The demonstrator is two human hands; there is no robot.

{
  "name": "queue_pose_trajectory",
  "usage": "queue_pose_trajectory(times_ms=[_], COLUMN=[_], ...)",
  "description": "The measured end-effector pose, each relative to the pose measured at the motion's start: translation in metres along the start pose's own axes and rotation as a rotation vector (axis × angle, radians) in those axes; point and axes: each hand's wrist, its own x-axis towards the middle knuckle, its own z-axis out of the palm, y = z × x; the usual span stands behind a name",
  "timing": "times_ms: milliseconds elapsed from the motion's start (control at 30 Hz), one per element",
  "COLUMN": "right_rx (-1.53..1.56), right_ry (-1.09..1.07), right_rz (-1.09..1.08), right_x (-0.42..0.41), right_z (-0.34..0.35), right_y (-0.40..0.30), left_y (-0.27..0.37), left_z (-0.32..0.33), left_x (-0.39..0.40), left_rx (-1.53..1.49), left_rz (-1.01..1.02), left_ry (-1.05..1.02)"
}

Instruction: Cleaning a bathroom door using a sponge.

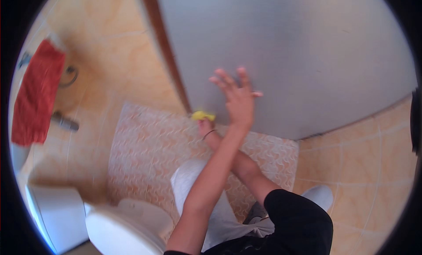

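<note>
A grey door panel (pixel 296 57) fills the upper right of the view. My left hand (pixel 241 105) is spread against it, fingers apart and holding nothing. Crossing beneath the left forearm, my right arm reaches to the panel's lower left corner. There my right hand (pixel 206 125), with a dark band at its wrist, grips a yellow cloth (pixel 202 116). The cloth lies at the foot of the door, close to the brown door frame (pixel 168 50). Motion blur hides the cloth's finer detail and part of the right fingers.
At the lower left stand a white toilet (pixel 122 228) and its cistern (pixel 56 215). A red towel (pixel 39 93) hangs at the far left near a grey pipe (pixel 66 122). Patterned floor tiles (pixel 141 149) lie below, with beige wall tiles (pixel 356 162) on the right.
</note>
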Motion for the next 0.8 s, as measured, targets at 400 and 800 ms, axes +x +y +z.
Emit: queue_pose_trajectory(times_ms=[400,800], right_rx=[0.334,0.052], right_ry=[0.115,0.71], right_rz=[-0.392,-1.539], right_x=[-0.136,-0.288], right_z=[-0.027,-0.014], right_y=[-0.277,-0.574], left_y=[-0.005,0.005], left_z=[-0.023,-0.037], left_x=[0.002,-0.002], left_rx=[-0.288,-0.449], left_rz=[-0.019,0.022], left_ry=[-0.067,-0.08])
